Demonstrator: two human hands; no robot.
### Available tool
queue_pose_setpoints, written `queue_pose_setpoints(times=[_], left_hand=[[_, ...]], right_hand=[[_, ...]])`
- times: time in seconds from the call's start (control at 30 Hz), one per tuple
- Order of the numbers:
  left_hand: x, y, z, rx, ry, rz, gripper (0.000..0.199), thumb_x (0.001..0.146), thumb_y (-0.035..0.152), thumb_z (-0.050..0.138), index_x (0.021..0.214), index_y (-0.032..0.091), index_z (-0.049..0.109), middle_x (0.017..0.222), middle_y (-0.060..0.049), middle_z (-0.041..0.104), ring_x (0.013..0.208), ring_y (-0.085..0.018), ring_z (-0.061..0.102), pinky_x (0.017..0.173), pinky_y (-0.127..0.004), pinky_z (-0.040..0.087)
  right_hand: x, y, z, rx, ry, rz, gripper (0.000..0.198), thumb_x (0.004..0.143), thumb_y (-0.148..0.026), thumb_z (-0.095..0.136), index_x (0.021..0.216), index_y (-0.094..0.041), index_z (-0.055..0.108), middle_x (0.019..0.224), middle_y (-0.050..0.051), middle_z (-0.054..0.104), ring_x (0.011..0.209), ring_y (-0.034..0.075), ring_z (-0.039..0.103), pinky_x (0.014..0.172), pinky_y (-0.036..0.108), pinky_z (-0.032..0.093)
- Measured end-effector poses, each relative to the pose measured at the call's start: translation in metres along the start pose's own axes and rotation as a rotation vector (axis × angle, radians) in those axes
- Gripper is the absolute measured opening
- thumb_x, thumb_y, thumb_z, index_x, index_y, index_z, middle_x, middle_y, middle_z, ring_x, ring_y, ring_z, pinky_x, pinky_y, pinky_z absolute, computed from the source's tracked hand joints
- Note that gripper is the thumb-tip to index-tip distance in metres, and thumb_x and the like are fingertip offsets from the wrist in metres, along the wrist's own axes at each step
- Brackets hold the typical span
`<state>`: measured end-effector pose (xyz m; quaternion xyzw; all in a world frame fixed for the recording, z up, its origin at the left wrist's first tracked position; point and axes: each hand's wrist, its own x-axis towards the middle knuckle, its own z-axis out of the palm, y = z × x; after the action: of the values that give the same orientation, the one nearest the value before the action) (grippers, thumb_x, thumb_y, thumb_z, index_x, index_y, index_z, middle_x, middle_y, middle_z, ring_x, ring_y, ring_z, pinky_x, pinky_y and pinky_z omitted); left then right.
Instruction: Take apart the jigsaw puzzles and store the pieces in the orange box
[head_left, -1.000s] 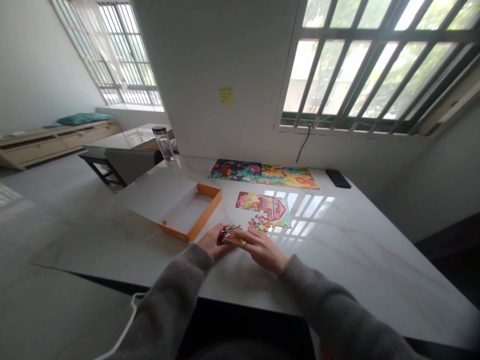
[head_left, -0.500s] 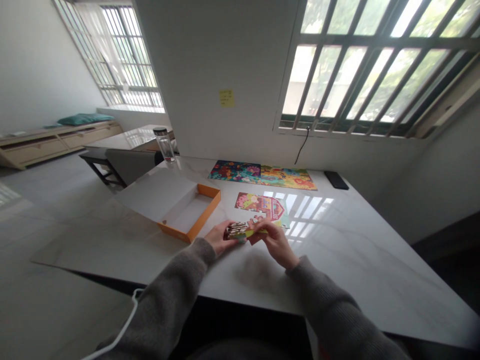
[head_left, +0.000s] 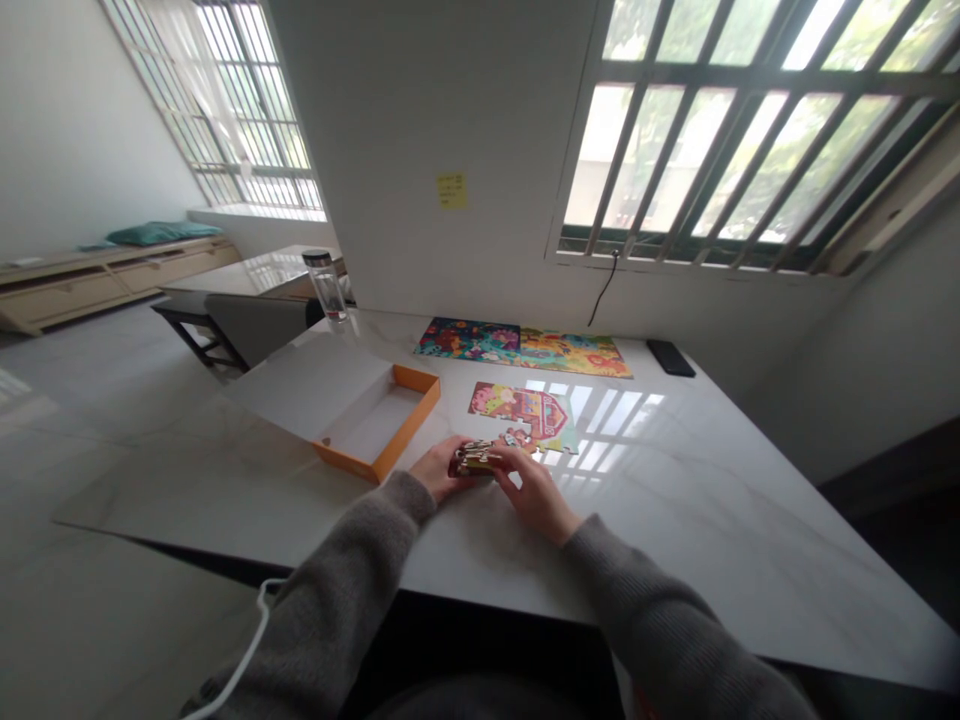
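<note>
My left hand point(head_left: 441, 470) is closed around the left end of a stack of jigsaw puzzle pieces point(head_left: 474, 458), held low over the table near its front edge. The fingers of my right hand point(head_left: 534, 490) pinch the right end of the same stack; my fingers hide part of it. Just beyond my hands lies a partly joined jigsaw puzzle point(head_left: 551, 412) with a pink and red house picture. Its lower left has a gap, and its near edge is partly covered by my right hand.
An open orange box point(head_left: 409, 425) with a white lid flap stands left of my hands. Two colourful picture boards point(head_left: 469, 342) lie along the wall, with a black phone point(head_left: 670, 358) to their right. A glass bottle point(head_left: 328, 290) stands at the table's far left corner.
My right hand has moved slightly left, closer to my left hand. The yellow-green piece it held apart is now at the stack.
</note>
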<state>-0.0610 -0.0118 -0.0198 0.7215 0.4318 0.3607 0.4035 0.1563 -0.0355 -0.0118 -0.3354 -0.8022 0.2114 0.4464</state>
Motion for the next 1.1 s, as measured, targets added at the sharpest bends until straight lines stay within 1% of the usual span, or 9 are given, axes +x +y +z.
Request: queue_pose_setpoints(times=[0.23,0.4,0.47,0.53,0.6,0.73,0.83,0.97,1.1], left_hand=[[0.0,-0.007,-0.002,0.035,-0.035,0.054,0.061,0.064,0.023,0.081,0.12,0.017,0.056,0.113,-0.01,0.068,0.1,-0.025,0.067,0.09,-0.037,0.054],[-0.002,0.005,-0.002,0.047,-0.033,0.02,0.051,0.075,0.032,0.075,0.119,0.017,0.055,0.111,-0.01,0.068,0.096,-0.023,0.068,0.086,-0.035,0.055],[-0.002,0.01,-0.002,0.055,-0.027,-0.004,0.049,0.075,0.034,0.075,0.117,0.016,0.056,0.108,-0.009,0.069,0.096,-0.023,0.068,0.088,-0.036,0.054],[-0.003,0.012,-0.002,0.063,-0.025,-0.028,0.051,0.074,0.036,0.076,0.116,0.015,0.056,0.106,-0.009,0.07,0.096,-0.024,0.068,0.089,-0.037,0.054],[-0.003,0.013,-0.002,0.067,-0.023,-0.043,0.051,0.073,0.037,0.076,0.115,0.015,0.057,0.105,-0.009,0.07,0.093,-0.024,0.069,0.088,-0.037,0.054],[-0.003,0.015,-0.003,0.077,-0.007,-0.037,0.049,0.073,0.037,0.075,0.113,0.016,0.057,0.104,-0.009,0.07,0.09,-0.022,0.068,0.085,-0.037,0.055],[-0.004,0.016,-0.004,0.114,0.02,-0.02,0.047,0.073,0.037,0.074,0.112,0.016,0.057,0.104,-0.009,0.069,0.092,-0.022,0.068,0.086,-0.036,0.055],[-0.005,0.015,-0.004,0.139,0.022,-0.016,0.047,0.073,0.038,0.074,0.112,0.016,0.058,0.103,-0.008,0.069,0.092,-0.022,0.068,0.087,-0.036,0.054],[-0.005,0.014,-0.004,0.139,0.032,-0.016,0.047,0.074,0.037,0.074,0.113,0.017,0.058,0.103,-0.007,0.07,0.091,-0.021,0.068,0.085,-0.034,0.055]], right_hand=[[0.002,0.0,0.003,-0.365,-0.066,-0.027,0.011,0.093,-0.02,0.054,0.102,-0.023,0.058,0.111,0.009,0.062,0.1,0.023,0.063,0.083,0.034,0.053],[0.003,0.004,0.007,-0.375,-0.106,-0.027,0.022,0.09,-0.018,0.054,0.112,-0.022,0.054,0.111,0.008,0.062,0.094,0.021,0.063,0.08,0.033,0.052],[0.007,0.011,-0.001,-0.339,-0.048,0.002,0.024,0.093,-0.02,0.05,0.117,-0.02,0.053,0.099,0.006,0.064,0.087,0.02,0.062,0.079,0.032,0.051],[0.013,0.02,-0.014,-0.339,0.075,0.088,0.026,0.097,-0.021,0.042,0.12,-0.018,0.053,0.088,0.005,0.063,0.082,0.019,0.061,0.078,0.032,0.05],[0.019,0.031,-0.026,-0.428,0.142,0.148,0.025,0.097,-0.024,0.043,0.116,-0.018,0.058,0.092,0.007,0.063,0.088,0.022,0.059,0.083,0.036,0.048],[0.024,0.046,-0.034,-0.614,0.014,0.152,0.034,0.091,-0.038,0.058,0.12,-0.02,0.062,0.113,0.012,0.061,0.107,0.029,0.052,0.095,0.044,0.043],[0.024,0.049,-0.029,-0.637,-0.091,0.127,0.041,0.09,-0.037,0.059,0.128,-0.023,0.058,0.123,0.012,0.057,0.113,0.03,0.047,0.099,0.046,0.04],[0.023,0.052,-0.023,-0.593,-0.161,0.136,0.044,0.086,-0.032,0.064,0.129,-0.024,0.059,0.118,0.011,0.058,0.109,0.03,0.047,0.097,0.047,0.041],[0.023,0.055,-0.027,-0.441,-0.177,0.021,0.032,0.091,-0.016,0.052,0.118,-0.024,0.066,0.105,0.009,0.058,0.104,0.024,0.05,0.094,0.039,0.045]])
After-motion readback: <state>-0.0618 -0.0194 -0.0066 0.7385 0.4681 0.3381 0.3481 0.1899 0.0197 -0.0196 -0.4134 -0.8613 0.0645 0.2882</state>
